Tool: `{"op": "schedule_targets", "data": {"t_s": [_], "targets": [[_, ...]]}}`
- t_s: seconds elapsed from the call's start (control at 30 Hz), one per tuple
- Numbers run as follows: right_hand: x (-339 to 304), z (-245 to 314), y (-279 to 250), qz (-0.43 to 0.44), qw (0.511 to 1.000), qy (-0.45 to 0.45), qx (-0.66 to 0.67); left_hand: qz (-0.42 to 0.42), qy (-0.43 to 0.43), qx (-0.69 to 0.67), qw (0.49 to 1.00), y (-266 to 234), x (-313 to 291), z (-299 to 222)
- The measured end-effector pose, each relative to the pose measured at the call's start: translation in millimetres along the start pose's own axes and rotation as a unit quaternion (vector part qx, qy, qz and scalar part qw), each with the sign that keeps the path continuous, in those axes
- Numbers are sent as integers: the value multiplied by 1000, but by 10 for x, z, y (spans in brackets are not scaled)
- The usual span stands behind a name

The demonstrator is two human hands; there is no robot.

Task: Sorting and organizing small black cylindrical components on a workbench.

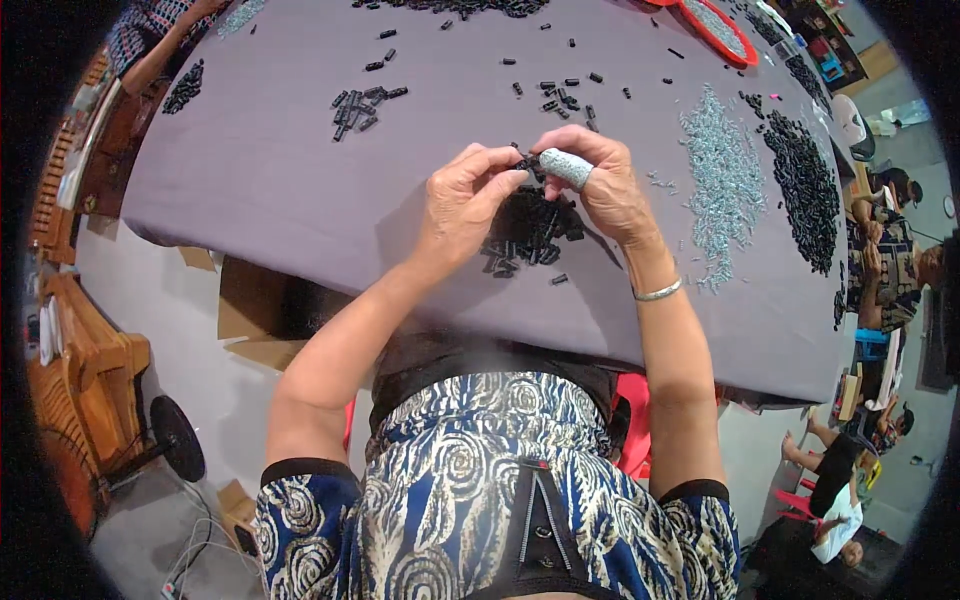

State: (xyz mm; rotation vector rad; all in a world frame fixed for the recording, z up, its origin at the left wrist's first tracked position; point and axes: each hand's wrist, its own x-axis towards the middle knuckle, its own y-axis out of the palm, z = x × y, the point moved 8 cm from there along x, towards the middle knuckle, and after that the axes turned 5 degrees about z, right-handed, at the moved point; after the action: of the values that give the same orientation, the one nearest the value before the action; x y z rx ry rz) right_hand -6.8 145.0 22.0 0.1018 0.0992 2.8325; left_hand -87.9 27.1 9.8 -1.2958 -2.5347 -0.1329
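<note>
Both hands meet above the black pile (pixel 530 235) at mid-worktop (pixel 290 190). Left hand (pixel 462 200) pinches a small black part (pixel 524 160); right hand (pixel 600 185), one finger wrapped, grips its other end. Best kept low, fingertips squeezing squarely.

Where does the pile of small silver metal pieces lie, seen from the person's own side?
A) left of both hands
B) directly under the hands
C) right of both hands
C: the silver pieces lie on the grey cloth, beyond the right hand.
</note>
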Motion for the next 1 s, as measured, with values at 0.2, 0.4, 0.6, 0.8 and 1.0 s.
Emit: {"op": "schedule_targets", "data": {"t_s": [0.2, 0.4, 0.6, 0.8, 1.0], "targets": [[6, 31, 15, 10, 999, -18, -25, 6, -16, -4, 1000, 5, -7, 30], [0, 60, 34, 13, 996, -21, -83, 13, -17, 4, 1000, 18, -9, 54], [-33, 200, 80, 8, 978, -64, -197, 16, -21, 37, 999, 39, -31, -41], [-35, 259, 110, -6, 952, -96, -290, 14, -53, 5, 998, 55, -41, 35], [22, 124, 99, -46, 963, -80, -253, -27, -78, -90, 993, 24, -12, 168]]}}
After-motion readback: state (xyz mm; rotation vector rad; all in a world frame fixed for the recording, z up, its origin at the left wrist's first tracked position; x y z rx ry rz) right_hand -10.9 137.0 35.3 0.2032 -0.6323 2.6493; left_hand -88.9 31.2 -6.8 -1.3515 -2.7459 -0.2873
